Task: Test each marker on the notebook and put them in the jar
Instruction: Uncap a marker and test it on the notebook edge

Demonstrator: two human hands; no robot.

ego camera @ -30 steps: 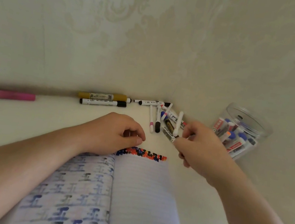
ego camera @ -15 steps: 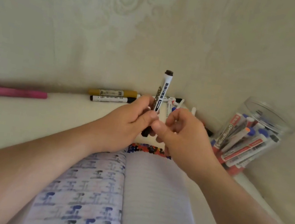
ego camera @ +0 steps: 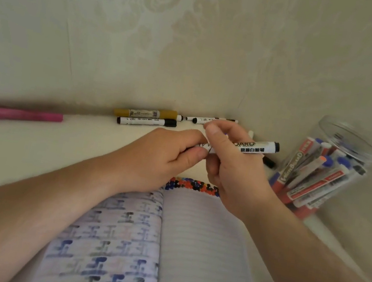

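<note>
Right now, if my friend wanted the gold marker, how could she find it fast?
Look along the wallpapered wall to where it meets the white table, just left of the two hands. Two markers lie there side by side; the gold marker is the one nearest the wall. Its neighbour, the white marker, has black ends, while this one has a gold body.

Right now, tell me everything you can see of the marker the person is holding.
The marker is a white plastic whiteboard pen with black print ending in "BOARD" and a black end pointing right toward the jar. It lies roughly level, above the notebook top edge. The right hand curls round its middle; the left hand pinches its near end, which is hidden, so I cannot tell whether the cap is on.
</note>
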